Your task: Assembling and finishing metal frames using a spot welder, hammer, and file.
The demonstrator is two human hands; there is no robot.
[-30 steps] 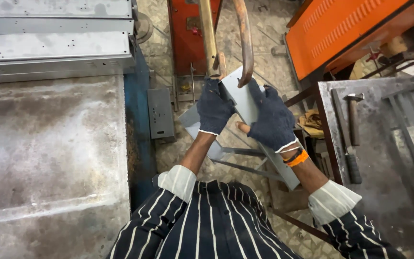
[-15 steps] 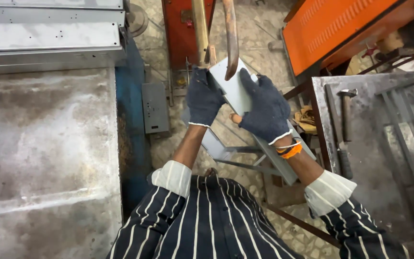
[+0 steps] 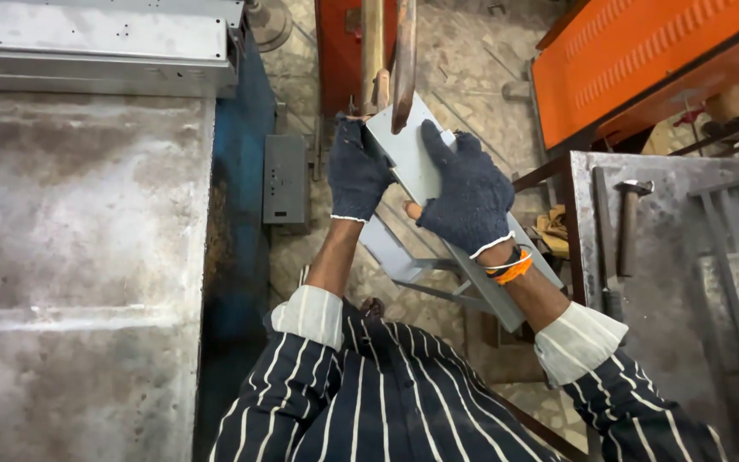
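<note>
Both my hands wear dark knit gloves and grip a long grey sheet-metal piece (image 3: pixel 404 150). My left hand (image 3: pixel 354 171) clasps its left edge near the top. My right hand (image 3: pixel 465 195) lies flat over its right side, with an orange band at the wrist. The piece's upper end sits between two copper-coloured welder arms (image 3: pixel 404 64) that reach down from above. Its lower end (image 3: pixel 506 304) runs down past my right forearm.
A large worn metal table (image 3: pixel 79 257) fills the left, with grey metal channels (image 3: pixel 96 43) stacked at its far end. A grey control box (image 3: pixel 286 180) hangs on the blue frame. At right, a steel bench (image 3: pixel 669 291) holds a hammer (image 3: pixel 628 222) and bars; an orange machine (image 3: pixel 643 60) stands behind.
The view has shifted slightly; both hands keep their grip on the metal piece, and its top end now sits closer in under the copper arms.
</note>
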